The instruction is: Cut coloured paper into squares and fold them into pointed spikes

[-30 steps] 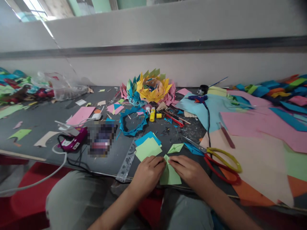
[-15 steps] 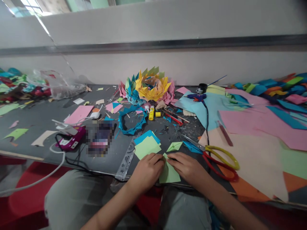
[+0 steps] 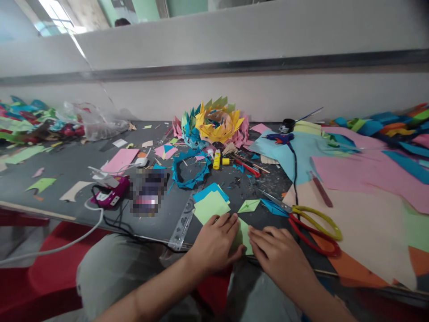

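A light green sheet of paper (image 3: 244,235) lies at the table's front edge between my hands. My left hand (image 3: 217,239) rests on its left part, fingers stretched out and thumb apart. My right hand (image 3: 278,250) touches the sheet's right edge with its fingertips, fingers extended. Part of the sheet is hidden under my left hand. Just beyond are a stack of green and blue paper squares (image 3: 212,204), a folded green paper piece (image 3: 249,205) and a folded blue piece (image 3: 273,207). Scissors (image 3: 313,223) with yellow and red handles lie to the right.
Folded paper rings, one yellow (image 3: 219,129) and one blue (image 3: 174,172), sit farther back. Around them are a glue stick (image 3: 216,159), a glue gun (image 3: 279,137) with a black cord, and scraps. A clear ruler (image 3: 182,226), blurred phone (image 3: 149,192) and purple power strip (image 3: 112,194) are left.
Both hands were gripping the sheet's far edge. Now my left hand has flattened onto the sheet, and my right hand has slid nearer along its right edge. The view has shifted slightly left.
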A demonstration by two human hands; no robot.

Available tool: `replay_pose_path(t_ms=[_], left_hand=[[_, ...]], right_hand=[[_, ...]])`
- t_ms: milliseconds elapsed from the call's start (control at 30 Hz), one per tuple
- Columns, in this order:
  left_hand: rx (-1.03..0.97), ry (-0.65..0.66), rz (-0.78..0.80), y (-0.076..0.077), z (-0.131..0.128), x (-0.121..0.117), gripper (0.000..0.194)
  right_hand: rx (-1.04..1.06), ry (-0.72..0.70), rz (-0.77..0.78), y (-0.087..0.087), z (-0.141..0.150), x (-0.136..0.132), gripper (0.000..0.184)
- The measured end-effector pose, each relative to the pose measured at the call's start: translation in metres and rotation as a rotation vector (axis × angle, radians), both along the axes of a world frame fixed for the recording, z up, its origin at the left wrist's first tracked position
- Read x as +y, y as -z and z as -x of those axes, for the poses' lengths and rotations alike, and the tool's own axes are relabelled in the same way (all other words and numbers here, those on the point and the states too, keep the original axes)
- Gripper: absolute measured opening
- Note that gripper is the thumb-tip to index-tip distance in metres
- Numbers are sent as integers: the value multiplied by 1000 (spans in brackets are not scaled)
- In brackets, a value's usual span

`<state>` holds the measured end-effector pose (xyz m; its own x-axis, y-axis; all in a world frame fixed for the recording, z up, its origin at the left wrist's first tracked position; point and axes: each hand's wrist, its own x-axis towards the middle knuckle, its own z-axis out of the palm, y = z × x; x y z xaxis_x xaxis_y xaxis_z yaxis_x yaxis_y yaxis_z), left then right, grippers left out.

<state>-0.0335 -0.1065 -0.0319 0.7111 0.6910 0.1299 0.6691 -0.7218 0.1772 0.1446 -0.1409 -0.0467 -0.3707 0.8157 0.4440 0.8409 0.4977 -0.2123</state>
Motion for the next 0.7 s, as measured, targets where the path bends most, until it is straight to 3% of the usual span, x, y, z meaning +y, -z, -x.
replay_pose_path(t_ms=[233, 467, 700], left_hand=[[-48, -70, 41, 7, 0, -11, 58], [-35, -123, 208, -3, 18, -29, 62], [-103, -119, 40, 13, 27, -40, 43]], right_hand=[[-151, -8, 83, 5, 14, 26, 30], [-243, 47, 43, 12, 18, 24, 35], [-174, -2, 125, 7, 12, 26, 34]])
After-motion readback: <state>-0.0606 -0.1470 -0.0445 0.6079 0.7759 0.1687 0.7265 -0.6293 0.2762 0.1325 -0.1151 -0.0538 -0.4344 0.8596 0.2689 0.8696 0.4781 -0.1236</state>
